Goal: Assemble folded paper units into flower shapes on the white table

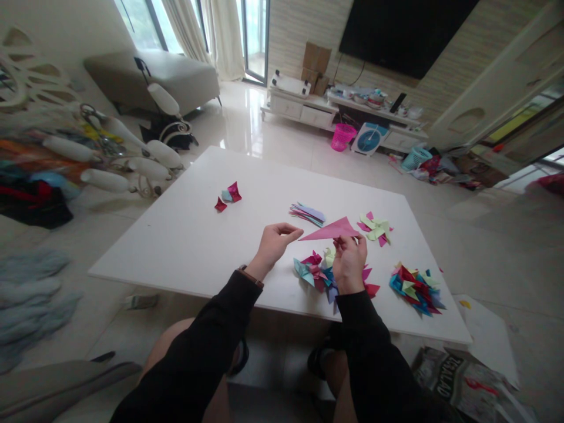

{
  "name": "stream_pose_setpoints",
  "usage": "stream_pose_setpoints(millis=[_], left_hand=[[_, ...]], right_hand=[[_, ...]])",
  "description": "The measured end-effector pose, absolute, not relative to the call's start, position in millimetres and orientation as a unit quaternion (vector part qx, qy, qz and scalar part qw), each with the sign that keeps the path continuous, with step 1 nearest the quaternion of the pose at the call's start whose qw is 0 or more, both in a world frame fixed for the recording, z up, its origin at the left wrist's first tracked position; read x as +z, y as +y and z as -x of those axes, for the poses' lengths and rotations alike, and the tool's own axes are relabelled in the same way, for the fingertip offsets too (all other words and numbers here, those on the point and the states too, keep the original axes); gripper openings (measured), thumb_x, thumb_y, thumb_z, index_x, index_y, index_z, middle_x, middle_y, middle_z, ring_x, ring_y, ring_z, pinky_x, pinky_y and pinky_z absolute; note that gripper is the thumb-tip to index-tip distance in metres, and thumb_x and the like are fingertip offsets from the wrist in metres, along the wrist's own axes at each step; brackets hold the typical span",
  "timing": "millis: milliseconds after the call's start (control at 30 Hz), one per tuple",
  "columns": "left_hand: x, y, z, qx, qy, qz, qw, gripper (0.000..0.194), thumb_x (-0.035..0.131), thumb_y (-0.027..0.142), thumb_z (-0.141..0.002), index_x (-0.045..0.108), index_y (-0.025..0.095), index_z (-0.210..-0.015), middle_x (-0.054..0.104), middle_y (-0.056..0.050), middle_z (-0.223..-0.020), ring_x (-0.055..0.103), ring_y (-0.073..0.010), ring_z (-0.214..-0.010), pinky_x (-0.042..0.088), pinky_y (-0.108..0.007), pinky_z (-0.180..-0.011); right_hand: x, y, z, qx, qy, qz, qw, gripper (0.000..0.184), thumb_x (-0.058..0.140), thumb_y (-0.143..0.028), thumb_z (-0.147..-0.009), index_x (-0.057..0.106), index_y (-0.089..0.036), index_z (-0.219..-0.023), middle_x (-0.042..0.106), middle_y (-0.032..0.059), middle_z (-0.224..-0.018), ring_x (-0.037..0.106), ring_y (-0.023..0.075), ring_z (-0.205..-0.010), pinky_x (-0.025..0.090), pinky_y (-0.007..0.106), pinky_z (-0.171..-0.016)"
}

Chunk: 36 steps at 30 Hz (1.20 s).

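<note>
A pink sheet of paper folded to a long point (330, 230) is held above the white table by my right hand (350, 258), its thumb and fingers closed on the wide end. My left hand (275, 247) has its thumb and forefinger drawn together right at the sharp tip; whether they grip the paper is unclear. Below the hands lies a cluster of colourful folded-paper pieces (311, 269), partly covered by my right hand. Just beyond the pink paper rests a fanned stack of paper strips (308, 212). To the right is a green and pink pinwheel-like paper piece (376, 228).
On the white table (176, 235) a multicoloured folded-paper pile (416, 289) sits near the right edge. Small red and blue folded pieces (230, 195) lie at the far left. A white-shaded lamp (147, 167) stands beside the table's left side. A printed bag (462, 382) is at lower right.
</note>
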State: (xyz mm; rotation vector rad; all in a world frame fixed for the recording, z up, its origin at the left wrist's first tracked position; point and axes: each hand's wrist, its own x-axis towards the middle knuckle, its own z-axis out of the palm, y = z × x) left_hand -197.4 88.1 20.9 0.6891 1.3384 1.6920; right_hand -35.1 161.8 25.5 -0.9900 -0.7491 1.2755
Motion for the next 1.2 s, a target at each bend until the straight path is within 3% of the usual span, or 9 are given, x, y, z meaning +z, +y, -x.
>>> stream_pose_setpoints(millis=[100,200,300,567,733,867,1033,1200], left_hand=[[21.8,87.4,193.8,0.668,0.511,-0.266,0.472,0.029,0.083,0.039,-0.073,0.078,0.014,-0.086,0.076,-0.011,-0.089,0.067,-0.0180,-0.082,0.049,-0.030,-0.075],[22.9,86.4,190.4,0.657,0.494,-0.261,0.506,0.038,0.086,0.024,-0.065,0.074,0.014,-0.100,0.077,-0.011,-0.090,0.069,-0.0190,-0.082,0.051,-0.032,-0.077],[23.5,85.6,189.1,0.648,0.502,-0.274,0.504,0.037,0.085,0.014,-0.063,0.071,0.014,-0.096,0.077,-0.010,-0.083,0.069,-0.0186,-0.078,0.051,-0.033,-0.078],[24.5,86.9,197.9,0.655,0.533,-0.265,0.465,0.030,0.083,0.009,-0.062,0.070,0.015,-0.089,0.077,-0.009,-0.077,0.070,-0.0203,-0.075,0.050,-0.032,-0.074],[26.8,87.8,211.4,0.664,0.550,-0.275,0.426,0.031,0.083,0.005,-0.059,0.069,0.015,-0.085,0.074,-0.009,-0.076,0.071,-0.0208,-0.077,0.051,-0.030,-0.071],[29.2,87.5,222.4,0.652,0.557,-0.300,0.417,0.036,0.081,0.005,-0.060,0.068,0.015,-0.092,0.073,-0.010,-0.089,0.067,-0.0171,-0.075,0.050,-0.028,-0.069],[23.2,90.1,234.8,0.678,0.627,-0.217,0.317,0.035,0.073,0.008,-0.068,0.064,0.017,-0.101,0.065,-0.010,-0.114,0.060,-0.0124,-0.073,0.047,-0.027,-0.069],[22.0,91.1,241.7,0.669,0.627,-0.217,0.334,0.020,0.073,0.019,-0.074,0.065,0.017,-0.092,0.066,-0.007,-0.099,0.061,-0.0145,-0.075,0.045,-0.026,-0.068]], right_hand=[[25.7,160.8,35.9,0.555,-0.334,0.433,0.627,0.033,0.070,-0.019,-0.063,0.050,-0.023,-0.090,0.060,-0.0084,-0.076,0.060,0.0073,-0.067,0.048,0.019,-0.064],[25.7,160.4,36.2,0.551,-0.334,0.431,0.631,0.035,0.071,-0.019,-0.063,0.051,-0.023,-0.091,0.060,-0.0087,-0.077,0.059,0.0067,-0.065,0.047,0.019,-0.063],[25.4,161.5,35.1,0.556,-0.332,0.430,0.630,0.036,0.072,-0.019,-0.061,0.051,-0.023,-0.090,0.060,-0.0089,-0.076,0.058,0.0064,-0.064,0.047,0.019,-0.062],[19.8,170.1,26.1,0.517,-0.375,0.452,0.623,0.026,0.081,-0.027,-0.061,0.064,-0.019,-0.079,0.063,-0.0065,-0.070,0.059,0.0076,-0.061,0.050,0.021,-0.060],[17.1,175.3,10.5,0.523,-0.431,0.479,0.558,0.029,0.087,-0.025,-0.055,0.071,-0.012,-0.077,0.069,0.0013,-0.066,0.065,0.0122,-0.059,0.054,0.025,-0.061],[23.0,187.7,1.0,0.567,-0.444,0.487,0.494,0.032,0.091,-0.022,-0.051,0.073,-0.011,-0.075,0.071,0.0043,-0.063,0.067,0.0145,-0.058,0.055,0.025,-0.056],[28.7,229.8,14.4,0.555,-0.434,0.508,0.496,0.026,0.085,-0.011,-0.056,0.069,-0.013,-0.075,0.071,0.0022,-0.062,0.068,0.0132,-0.059,0.058,0.023,-0.059],[8.5,282.1,48.2,0.529,-0.404,0.561,0.492,0.022,0.074,-0.004,-0.063,0.058,-0.016,-0.073,0.063,-0.0042,-0.054,0.063,0.0089,-0.053,0.055,0.018,-0.056]])
